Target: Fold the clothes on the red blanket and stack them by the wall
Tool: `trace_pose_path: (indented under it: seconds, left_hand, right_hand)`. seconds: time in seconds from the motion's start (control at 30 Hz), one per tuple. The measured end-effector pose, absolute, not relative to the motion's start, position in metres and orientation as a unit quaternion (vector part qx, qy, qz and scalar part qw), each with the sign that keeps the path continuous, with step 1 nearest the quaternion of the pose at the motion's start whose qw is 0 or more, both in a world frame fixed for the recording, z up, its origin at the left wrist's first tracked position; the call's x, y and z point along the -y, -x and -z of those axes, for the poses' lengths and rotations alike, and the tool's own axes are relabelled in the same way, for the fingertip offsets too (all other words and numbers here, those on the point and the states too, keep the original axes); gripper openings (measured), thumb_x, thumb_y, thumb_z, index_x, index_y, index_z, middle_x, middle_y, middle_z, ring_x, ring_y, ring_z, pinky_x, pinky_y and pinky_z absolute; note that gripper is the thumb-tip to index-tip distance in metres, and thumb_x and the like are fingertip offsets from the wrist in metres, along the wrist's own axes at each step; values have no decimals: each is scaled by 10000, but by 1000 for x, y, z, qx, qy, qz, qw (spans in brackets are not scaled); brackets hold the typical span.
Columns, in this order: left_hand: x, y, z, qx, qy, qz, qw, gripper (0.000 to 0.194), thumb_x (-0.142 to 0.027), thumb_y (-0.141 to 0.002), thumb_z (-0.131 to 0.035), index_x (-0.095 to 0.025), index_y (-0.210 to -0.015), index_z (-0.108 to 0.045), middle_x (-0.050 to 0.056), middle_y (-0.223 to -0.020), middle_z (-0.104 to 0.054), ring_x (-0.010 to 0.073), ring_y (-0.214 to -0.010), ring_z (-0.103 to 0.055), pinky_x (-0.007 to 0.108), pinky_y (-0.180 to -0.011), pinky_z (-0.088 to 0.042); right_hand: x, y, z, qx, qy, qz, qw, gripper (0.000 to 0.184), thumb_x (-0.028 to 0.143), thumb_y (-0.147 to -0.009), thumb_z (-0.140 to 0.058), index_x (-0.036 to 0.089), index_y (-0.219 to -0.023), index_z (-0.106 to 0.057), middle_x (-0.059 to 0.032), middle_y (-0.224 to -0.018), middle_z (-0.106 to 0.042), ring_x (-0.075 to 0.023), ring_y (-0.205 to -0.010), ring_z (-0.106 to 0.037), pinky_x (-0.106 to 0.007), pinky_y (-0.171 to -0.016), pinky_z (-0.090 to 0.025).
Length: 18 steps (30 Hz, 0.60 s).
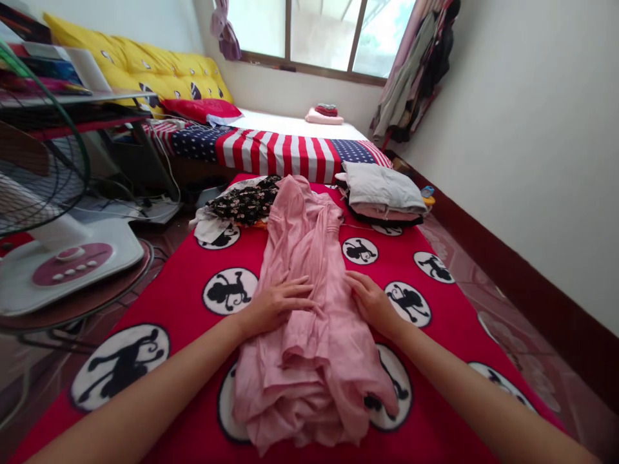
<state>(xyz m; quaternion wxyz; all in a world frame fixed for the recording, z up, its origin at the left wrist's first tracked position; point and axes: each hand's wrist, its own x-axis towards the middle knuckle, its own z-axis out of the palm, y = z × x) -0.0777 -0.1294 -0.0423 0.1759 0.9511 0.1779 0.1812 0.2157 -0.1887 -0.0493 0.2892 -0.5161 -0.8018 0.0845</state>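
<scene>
Pink garment [307,248]: mid-bed, laid lengthwise from 12 to 6 o'clock on the red cover; wrinkled, narrower at the far end, layered and ruffled at the end nearest you. Its middle is the clock's centre below.
Left hand [276,308]: yours at 9 o'clock, palm down on the garment, fingers extended and slightly spread toward 2 to 3 o'clock.
Right hand [372,306]: yours at 3 o'clock, fingers close together on the garment's edge, pointing toward 10. You cannot tell whether it pinches the fabric; the thumb is not clear.
Red cover [186,293]: under the garment, printed with white discs bearing black monkey figures.
Floral heap [249,201]: 11 o'clock, black patterned cloth just beside the garment's far end, over a white cloth [207,227].
Folded stack [384,188]: 1 o'clock, pale grey piece on top, pink and black edges below; apart from the garment.
Fan [72,264]: 9 o'clock, its base on a round stool [128,283].
Far bed: 12 o'clock, stars-and-stripes cloth [285,154] along its front; red pillow [203,111] toward 11, small folded pile [324,117] near the window [322,35].
Hanging clothes [411,71]: 1 o'clock, beside the right wall.
</scene>
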Motion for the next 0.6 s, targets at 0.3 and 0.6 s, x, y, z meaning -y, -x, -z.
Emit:
trace_pose_path:
  seconds: [0.3, 0.6]
  left_hand:
    - [147, 119, 18, -77, -982, -81, 155, 549, -48, -861, -497, -347, -1321, -515, 27, -1535, -325, 208, -1431, -255, 437, -1171, -216]
    - [125, 122, -1, -30, -985, -1, 172, 926, 57, -576, -579, -437, -1350, -458, -44, -1553, -269, 222, -1437, -228, 444, -1185, -150]
  right_hand:
    - [251, -216, 29, 904, 387, -75, 166, 627, 204, -872, -493, 239, -1474, -323, -110, -1546, -288, -242, -1427, -251, -488, -1139, -263]
    - [188, -177, 30, 932, 326, -29, 154, 602, 265, -898, -532, 247, -1466, -337, -118, -1546, -279, -233, -1442, -199, -493, -1152, -217]
